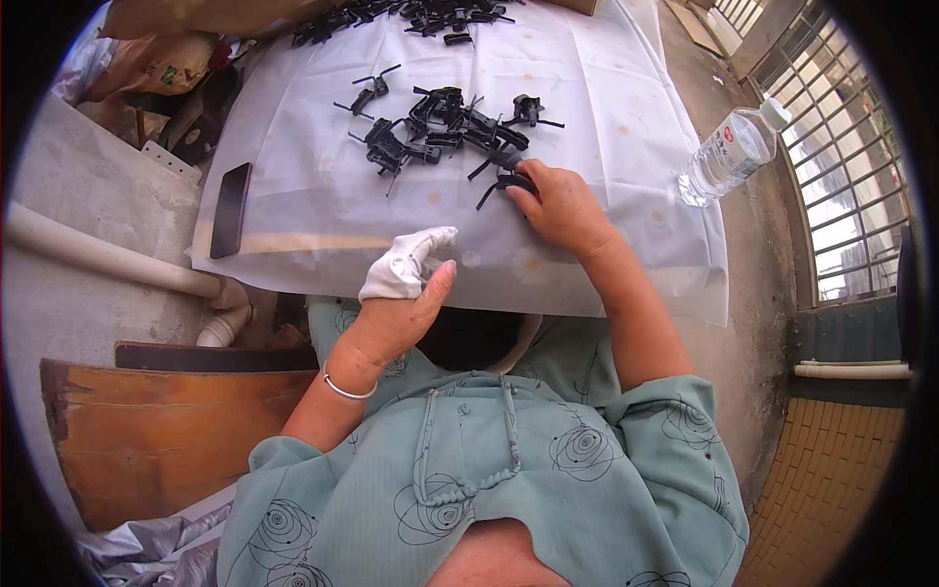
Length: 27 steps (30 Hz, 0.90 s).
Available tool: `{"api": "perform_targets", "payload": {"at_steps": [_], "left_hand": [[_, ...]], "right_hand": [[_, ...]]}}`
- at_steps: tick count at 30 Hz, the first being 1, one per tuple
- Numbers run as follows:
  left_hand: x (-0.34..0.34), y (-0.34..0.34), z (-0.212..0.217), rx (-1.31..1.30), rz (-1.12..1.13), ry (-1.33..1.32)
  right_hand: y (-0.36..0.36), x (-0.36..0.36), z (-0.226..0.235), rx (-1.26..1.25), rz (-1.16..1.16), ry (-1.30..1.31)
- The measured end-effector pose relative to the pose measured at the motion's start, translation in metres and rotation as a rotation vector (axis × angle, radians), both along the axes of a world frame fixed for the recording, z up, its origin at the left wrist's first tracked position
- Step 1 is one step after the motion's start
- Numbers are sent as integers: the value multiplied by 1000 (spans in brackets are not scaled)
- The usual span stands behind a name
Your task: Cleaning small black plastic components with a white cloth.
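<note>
My right hand (567, 207) pinches a small black plastic part (513, 182) with a thin arm, at the near right edge of a loose cluster. My left hand (403, 279) hovers by the table's near edge, its fingers in a white glove and its thumb bare. A gap shows between thumb and curved fingers, and nothing can be seen in it. Beyond both hands lie several black plastic parts (445, 112) with thin protruding arms. Another one (527, 110) rests at their right, and one more (369, 95) sits apart at the far left.
A white cloth (323, 201) covers the table. A black phone (232, 209) lies at its left edge, and a clear water bottle (729, 157) stands at the right. More black parts (430, 15) are heaped at the far end. A barred window (831, 147) is on the right.
</note>
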<state>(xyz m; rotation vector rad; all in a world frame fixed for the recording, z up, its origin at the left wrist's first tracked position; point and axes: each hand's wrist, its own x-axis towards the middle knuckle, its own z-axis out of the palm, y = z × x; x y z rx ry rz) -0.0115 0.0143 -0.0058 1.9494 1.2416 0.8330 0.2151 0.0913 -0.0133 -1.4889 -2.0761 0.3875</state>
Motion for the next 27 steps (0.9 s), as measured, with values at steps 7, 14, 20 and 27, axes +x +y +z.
{"api": "perform_targets", "payload": {"at_steps": [7,14,20,27], "left_hand": [[13,8,16,225,-40,-177],[13,23,-1,-55,-192,-192],[16,18,8,-355,-22,-602],[6,3,8,-560,-185,-801]], "right_hand": [[-40,-8,25,0,231,158],[-51,-27,17,-73,330,313],[-71,-44,28,106,398,423],[-72,-51,27,358,459,416]]}}
